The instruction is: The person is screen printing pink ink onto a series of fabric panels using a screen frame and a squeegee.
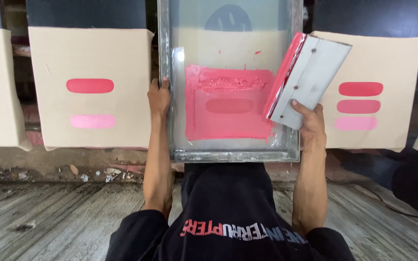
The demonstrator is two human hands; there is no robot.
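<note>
Pink ink (228, 108) spread thick across the mesh of a metal-framed printing screen (293, 77), laid over a beige fabric panel. Left hand (159, 96) closed around the frame's left rail. Right hand (310, 121) gripping a grey squeegee (310, 79), lifted and tilted over the right rail, its ink-coated edge seemingly just clear of the mesh. Printed beige panels (90, 87) on either side.

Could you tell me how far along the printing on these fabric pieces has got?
Done: right piece has three bars. In hand: left hand grips the screen frame, right hand holds the squeegee lifted, pink ink spread. Left: left piece shows two bars.
</note>
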